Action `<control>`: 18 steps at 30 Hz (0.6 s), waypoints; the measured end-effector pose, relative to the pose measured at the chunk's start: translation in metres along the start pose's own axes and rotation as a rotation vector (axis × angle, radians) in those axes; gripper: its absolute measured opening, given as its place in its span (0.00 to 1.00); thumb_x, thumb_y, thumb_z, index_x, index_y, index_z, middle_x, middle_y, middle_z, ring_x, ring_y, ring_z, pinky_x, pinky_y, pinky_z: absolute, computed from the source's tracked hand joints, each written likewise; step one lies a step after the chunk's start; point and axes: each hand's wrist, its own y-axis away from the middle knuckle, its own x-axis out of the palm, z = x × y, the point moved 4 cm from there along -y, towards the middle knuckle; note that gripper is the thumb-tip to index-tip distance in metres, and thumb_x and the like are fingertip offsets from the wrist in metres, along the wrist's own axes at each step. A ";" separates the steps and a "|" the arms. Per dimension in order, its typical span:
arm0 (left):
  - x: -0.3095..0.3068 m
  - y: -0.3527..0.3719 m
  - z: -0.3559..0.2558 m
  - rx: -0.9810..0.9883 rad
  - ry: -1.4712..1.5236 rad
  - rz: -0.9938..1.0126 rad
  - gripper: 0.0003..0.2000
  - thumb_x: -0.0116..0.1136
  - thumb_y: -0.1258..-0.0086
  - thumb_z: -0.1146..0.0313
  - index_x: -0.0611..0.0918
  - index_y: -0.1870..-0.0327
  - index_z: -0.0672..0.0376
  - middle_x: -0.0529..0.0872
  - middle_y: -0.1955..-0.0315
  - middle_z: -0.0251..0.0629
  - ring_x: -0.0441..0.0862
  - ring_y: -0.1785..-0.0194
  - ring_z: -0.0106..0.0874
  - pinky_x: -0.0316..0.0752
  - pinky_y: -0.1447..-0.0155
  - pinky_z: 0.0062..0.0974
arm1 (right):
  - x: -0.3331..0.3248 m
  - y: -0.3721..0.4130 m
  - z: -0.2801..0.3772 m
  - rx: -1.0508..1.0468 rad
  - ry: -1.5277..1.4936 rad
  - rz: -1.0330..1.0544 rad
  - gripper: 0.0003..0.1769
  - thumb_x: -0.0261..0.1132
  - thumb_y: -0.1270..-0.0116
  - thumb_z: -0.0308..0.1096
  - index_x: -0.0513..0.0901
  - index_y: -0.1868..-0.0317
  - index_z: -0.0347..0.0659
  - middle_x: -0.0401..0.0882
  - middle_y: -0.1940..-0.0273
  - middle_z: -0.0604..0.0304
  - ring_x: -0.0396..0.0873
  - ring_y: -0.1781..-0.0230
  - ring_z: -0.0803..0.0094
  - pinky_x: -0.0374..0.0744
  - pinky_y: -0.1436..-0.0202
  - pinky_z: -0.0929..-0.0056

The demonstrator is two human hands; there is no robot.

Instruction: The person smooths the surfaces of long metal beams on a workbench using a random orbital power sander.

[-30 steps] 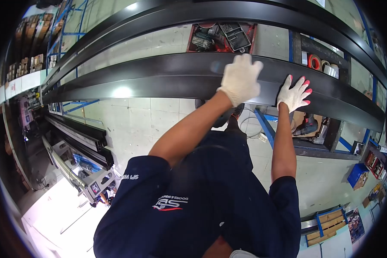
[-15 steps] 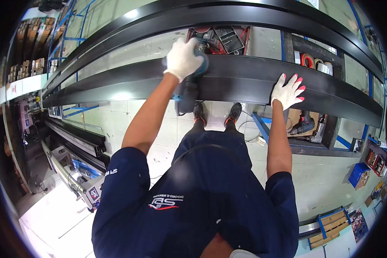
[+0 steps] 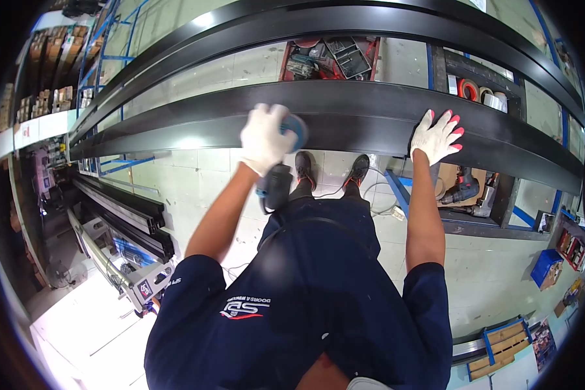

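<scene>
My left hand point(image 3: 264, 138), in a white knit glove, is closed around an orbital sander point(image 3: 296, 132) with a blue body. Its black dust box point(image 3: 278, 185) points back toward me, beyond the near edge of a long black metal profile point(image 3: 357, 110). The sander sits on the profile's face; its pad is hidden under the hand and body. Farther right, my right hand point(image 3: 436, 136) lies flat on the same profile with its fingers spread. That glove has pinkish-red fingertips and holds nothing.
More black profiles point(image 3: 344, 19) run parallel beyond this one. Between them a red toolbox point(image 3: 328, 60) shows below. On the right, a dark-framed rack holds tape rolls point(image 3: 468, 90) and a power drill point(image 3: 461, 186). A blue bin point(image 3: 547, 268) stands farther right. A cable point(image 3: 370, 195) trails across the floor.
My left hand and the sander have moved toward me and slightly left across the profile. My right hand stays in place on it.
</scene>
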 end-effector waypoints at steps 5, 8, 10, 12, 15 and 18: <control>-0.016 -0.015 0.086 -0.221 -0.078 0.018 0.20 0.72 0.37 0.60 0.86 0.44 0.53 0.84 0.50 0.53 0.86 0.45 0.56 0.84 0.38 0.52 | 0.002 0.000 0.002 -0.005 0.027 -0.025 0.44 0.45 0.08 0.67 0.63 0.05 0.49 0.57 0.04 0.51 0.52 0.04 0.38 0.50 0.07 0.23; -0.011 -0.009 0.055 -0.146 -0.090 0.022 0.19 0.73 0.38 0.60 0.85 0.46 0.52 0.83 0.50 0.52 0.86 0.44 0.56 0.85 0.38 0.52 | 0.003 -0.001 0.002 -0.008 0.021 -0.043 0.44 0.45 0.08 0.67 0.64 0.06 0.49 0.57 0.05 0.49 0.53 0.05 0.37 0.51 0.08 0.21; -0.004 -0.001 0.012 -0.045 -0.065 0.048 0.18 0.73 0.39 0.61 0.86 0.47 0.50 0.84 0.49 0.49 0.85 0.42 0.55 0.85 0.38 0.52 | 0.002 -0.001 0.002 -0.008 0.013 -0.041 0.44 0.46 0.08 0.67 0.64 0.06 0.49 0.57 0.05 0.49 0.53 0.05 0.37 0.51 0.08 0.21; 0.013 0.001 -0.026 0.068 -0.020 0.030 0.18 0.74 0.39 0.61 0.86 0.48 0.50 0.84 0.50 0.47 0.86 0.42 0.52 0.86 0.40 0.51 | 0.003 -0.001 0.002 -0.005 0.012 -0.040 0.44 0.46 0.08 0.66 0.64 0.06 0.49 0.58 0.05 0.50 0.53 0.05 0.37 0.50 0.08 0.21; 0.021 -0.013 -0.067 0.099 0.042 0.031 0.17 0.73 0.38 0.62 0.87 0.48 0.50 0.85 0.50 0.48 0.87 0.42 0.52 0.86 0.40 0.51 | 0.002 0.000 0.000 -0.009 0.007 -0.034 0.44 0.47 0.09 0.66 0.64 0.06 0.49 0.58 0.05 0.50 0.53 0.05 0.38 0.50 0.08 0.21; 0.028 -0.046 -0.060 0.071 0.023 -0.080 0.17 0.72 0.37 0.60 0.88 0.48 0.52 0.87 0.50 0.50 0.88 0.44 0.53 0.87 0.41 0.51 | 0.002 -0.003 0.001 -0.015 -0.010 -0.037 0.44 0.48 0.09 0.66 0.65 0.06 0.49 0.58 0.05 0.50 0.53 0.05 0.38 0.49 0.08 0.22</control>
